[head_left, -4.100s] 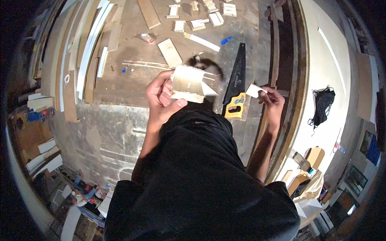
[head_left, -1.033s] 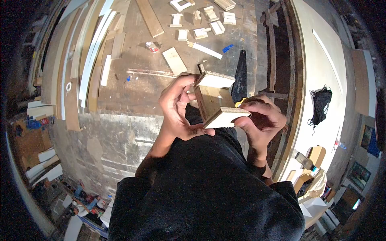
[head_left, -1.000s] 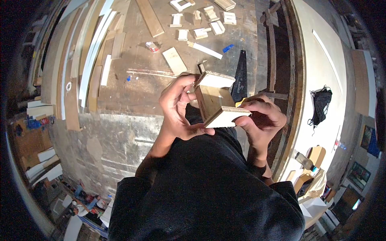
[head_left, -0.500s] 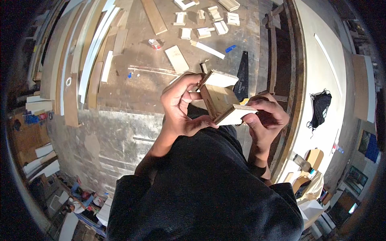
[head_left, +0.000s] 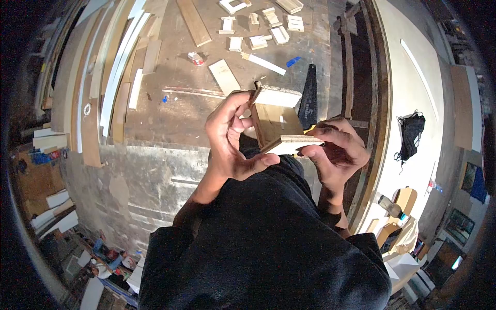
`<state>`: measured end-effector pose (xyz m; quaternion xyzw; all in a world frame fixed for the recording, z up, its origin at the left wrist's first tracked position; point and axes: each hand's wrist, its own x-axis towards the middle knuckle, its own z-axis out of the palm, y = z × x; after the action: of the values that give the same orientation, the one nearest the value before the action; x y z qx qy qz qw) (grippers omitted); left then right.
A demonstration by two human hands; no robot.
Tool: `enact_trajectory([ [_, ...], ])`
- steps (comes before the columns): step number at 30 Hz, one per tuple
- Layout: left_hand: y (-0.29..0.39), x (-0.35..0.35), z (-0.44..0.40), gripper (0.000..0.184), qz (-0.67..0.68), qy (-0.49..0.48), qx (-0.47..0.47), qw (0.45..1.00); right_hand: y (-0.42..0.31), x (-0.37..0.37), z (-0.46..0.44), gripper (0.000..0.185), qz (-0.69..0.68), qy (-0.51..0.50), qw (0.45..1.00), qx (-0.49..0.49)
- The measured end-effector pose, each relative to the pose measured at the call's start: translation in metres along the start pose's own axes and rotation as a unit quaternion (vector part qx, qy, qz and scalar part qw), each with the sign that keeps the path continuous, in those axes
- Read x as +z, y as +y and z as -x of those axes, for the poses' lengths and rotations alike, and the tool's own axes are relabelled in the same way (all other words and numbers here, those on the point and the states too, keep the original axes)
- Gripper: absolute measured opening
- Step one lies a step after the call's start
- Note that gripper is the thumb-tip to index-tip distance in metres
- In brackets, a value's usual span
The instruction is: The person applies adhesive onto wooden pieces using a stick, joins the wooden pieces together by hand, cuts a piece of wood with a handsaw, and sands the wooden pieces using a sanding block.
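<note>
A small wooden assembly point(head_left: 279, 121), with a base and two pale side pieces, is held up above the table. My left hand point(head_left: 230, 137) grips its left side, thumb under the near corner and fingers behind the far one. Thumb and fingers of my right hand point(head_left: 338, 150) pinch the right end of the near side piece. Beyond my right hand lies a saw point(head_left: 309, 98) with a black blade; its yellow handle is mostly hidden. A flat pale board point(head_left: 224, 76) rests on the table past my left hand.
Several small wooden pieces point(head_left: 279, 35) lie at the table's far side, near a white strip point(head_left: 264, 63), a blue object point(head_left: 293, 62) and a small can point(head_left: 196, 59). Long boards point(head_left: 121, 67) line the left. A black cord bundle point(head_left: 411, 137) lies on the right-hand pale surface.
From holding separate pieces in each hand, my hands have come together on one assembly. Over the last second its near side has tilted slightly; the saw handle is now mostly covered.
</note>
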<state>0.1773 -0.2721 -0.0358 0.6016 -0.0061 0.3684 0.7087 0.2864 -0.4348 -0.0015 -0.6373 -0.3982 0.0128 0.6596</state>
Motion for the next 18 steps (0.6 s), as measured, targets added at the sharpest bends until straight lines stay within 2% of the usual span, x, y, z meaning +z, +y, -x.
enact_trajectory([
  [3,0.0025,0.0072,0.0003,0.090,0.022,0.040,-0.004,0.999,-0.0022,0.0018,0.0019,0.027,-0.016,0.011,0.999,0.027],
  [10,0.0016,0.0066,-0.0013,0.092,0.012,0.021,0.007,1.000,-0.0037,0.0010,0.0022,0.028,0.005,0.024,0.999,0.027],
  [12,0.0014,0.0071,-0.0017,0.095,-0.004,0.020,0.008,1.000,-0.0035,0.0010,0.0044,0.029,0.001,0.038,0.998,0.058],
  [18,0.0003,0.0055,-0.0005,0.095,-0.007,0.018,-0.007,1.000,-0.0032,-0.0010,0.0006,0.029,0.017,0.027,0.999,0.021],
])
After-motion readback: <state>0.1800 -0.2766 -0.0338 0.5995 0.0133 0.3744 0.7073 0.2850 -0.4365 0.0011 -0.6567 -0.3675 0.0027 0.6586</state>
